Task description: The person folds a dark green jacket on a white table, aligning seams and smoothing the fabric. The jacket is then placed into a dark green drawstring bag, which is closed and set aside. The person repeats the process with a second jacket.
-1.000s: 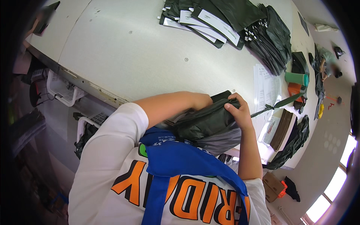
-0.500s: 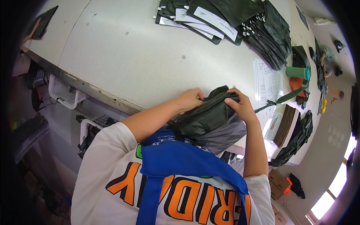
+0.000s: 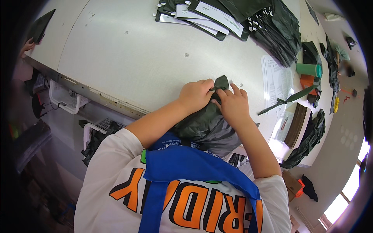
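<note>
A dark green, thin fabric garment with a grey inner side hangs bunched at the table's near edge, against my front. My left hand is closed on its upper edge, the thumb and fingers pinching the cloth. Close beside it, my right hand pinches the same edge with thumb and forefinger while its other fingers stick out. A narrow folded end of the cloth stands up between the two hands. Just what part of the garment this is, I cannot tell.
Dark folded garments with white cards lie at the far side, beside a dark pile. To the right are paper sheets, a knotted green strip and a green cylinder. Baskets stand below left. Another person's hand shows far left.
Both hands have come closer together. The right hand has moved left and turned over the cloth, which is now gathered into a narrow upright end between the hands.
</note>
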The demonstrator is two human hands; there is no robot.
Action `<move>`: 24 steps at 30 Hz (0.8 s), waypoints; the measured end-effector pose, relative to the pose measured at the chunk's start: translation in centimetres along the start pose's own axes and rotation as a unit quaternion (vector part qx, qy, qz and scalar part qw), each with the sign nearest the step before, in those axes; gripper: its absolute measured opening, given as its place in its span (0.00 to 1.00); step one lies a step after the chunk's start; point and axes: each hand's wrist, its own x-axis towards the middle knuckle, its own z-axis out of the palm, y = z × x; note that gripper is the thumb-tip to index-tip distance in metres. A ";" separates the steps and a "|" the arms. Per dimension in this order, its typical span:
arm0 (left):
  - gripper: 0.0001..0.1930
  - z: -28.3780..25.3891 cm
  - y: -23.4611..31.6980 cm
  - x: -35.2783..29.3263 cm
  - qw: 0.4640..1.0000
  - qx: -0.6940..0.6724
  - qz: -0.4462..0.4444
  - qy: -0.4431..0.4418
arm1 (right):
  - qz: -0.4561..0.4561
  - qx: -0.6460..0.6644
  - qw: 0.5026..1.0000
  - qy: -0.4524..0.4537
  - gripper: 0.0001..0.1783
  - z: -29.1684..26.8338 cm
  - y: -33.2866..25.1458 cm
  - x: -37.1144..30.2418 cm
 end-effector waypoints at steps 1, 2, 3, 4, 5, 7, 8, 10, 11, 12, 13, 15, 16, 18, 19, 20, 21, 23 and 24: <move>0.07 0.0 0.1 -0.1 0.999 0.026 0.021 0.012 | 0.010 -0.013 1.000 0.014 0.17 0.5 -0.4 0.3; 0.06 0.0 0.2 -0.1 0.998 0.051 0.042 0.024 | 0.020 -0.025 0.999 0.028 0.17 0.9 -0.8 0.6; 0.06 -0.1 0.2 -0.2 0.996 0.069 0.056 0.026 | 0.029 -0.036 0.998 0.042 0.16 1.4 -1.1 1.0; 0.06 -0.1 0.1 -0.2 0.993 0.086 0.070 0.029 | 0.044 -0.040 0.998 0.033 0.13 2.2 -1.3 1.3; 0.06 -0.2 0.1 -0.3 0.991 0.103 0.085 0.032 | 0.069 0.011 0.997 0.024 0.11 2.7 -1.4 1.3; 0.05 -0.6 0.2 -0.2 0.991 0.093 0.088 0.036 | 0.112 0.113 0.987 0.009 0.09 3.2 -1.6 1.8; 0.05 -0.8 0.4 -0.2 0.991 0.088 0.090 0.038 | 0.108 0.178 0.978 0.024 0.08 3.1 -1.5 1.5; 0.06 -0.9 0.9 -0.8 0.992 0.080 0.092 0.034 | 0.098 0.304 0.946 0.051 0.06 2.6 -1.0 0.2; 0.06 -1.0 1.1 -0.9 0.992 0.076 0.094 0.032 | 0.079 0.357 0.929 0.053 0.05 2.3 -0.7 -0.2; 0.06 -1.1 1.3 -1.0 0.993 0.071 0.090 0.028 | 0.062 0.408 0.909 0.053 0.05 1.8 -0.4 -0.7; 0.06 -1.1 1.5 -0.9 0.993 0.071 0.094 0.032 | 0.045 0.457 0.887 0.054 0.05 1.3 0.0 -1.0; 0.06 -1.1 1.9 -0.6 0.991 0.070 0.106 0.040 | 0.071 0.375 0.923 0.041 0.06 1.1 0.4 -0.7; 0.06 -1.0 2.0 -0.5 0.989 0.078 0.120 0.037 | 0.080 0.328 0.939 0.064 0.06 2.0 0.3 -0.6; 0.06 -0.7 1.9 -0.6 0.984 0.095 0.144 0.032 | 0.101 0.260 0.955 0.095 0.06 3.2 -0.1 -0.5; 0.06 -0.8 1.9 -0.6 0.984 0.098 0.146 0.030 | 0.115 0.240 0.958 0.104 0.06 3.7 -0.5 -0.4; 0.06 -0.9 1.8 -0.7 0.984 0.101 0.147 0.029 | 0.128 0.218 0.961 0.113 0.07 4.0 -0.8 -0.3; 0.06 -1.1 1.6 -0.7 0.983 0.105 0.148 0.027 | 0.151 0.257 0.936 0.189 0.09 4.4 -1.1 -0.2; 0.05 -1.6 1.7 -1.0 0.984 0.105 0.142 0.036 | 0.191 0.329 0.862 0.334 0.13 4.9 -1.9 -0.7; 0.05 -1.7 1.8 -1.2 0.984 0.101 0.140 0.040 | 0.258 0.348 0.850 0.299 0.20 4.1 -1.7 -1.3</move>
